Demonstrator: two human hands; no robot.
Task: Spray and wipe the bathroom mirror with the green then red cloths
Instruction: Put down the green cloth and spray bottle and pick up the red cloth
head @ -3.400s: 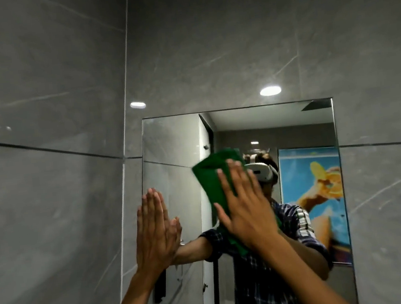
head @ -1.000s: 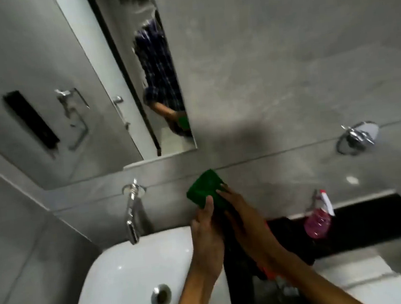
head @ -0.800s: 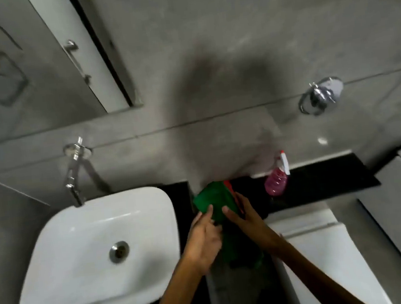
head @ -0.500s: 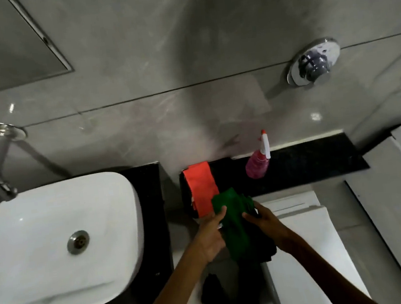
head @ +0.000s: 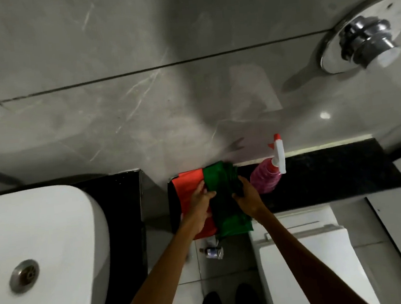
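Both hands (head: 224, 196) grip the green cloth (head: 226, 198) lying beside the red cloth (head: 189, 182).

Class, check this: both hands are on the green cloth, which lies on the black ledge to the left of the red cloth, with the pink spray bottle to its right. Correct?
One error: the head view shows the green cloth right of the red cloth, partly overlapping it. Both hands, left and right, are on it, on the black ledge, spray bottle to its right.

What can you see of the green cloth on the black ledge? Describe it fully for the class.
The green cloth is a soft, dark green fabric, loosely folded and creased. It lies lengthwise on the black ledge, its near end hanging over the edge. It overlaps the red cloth on its left side. The left hand touches its left edge and the right hand grips its right side. The pink spray bottle stands close by.
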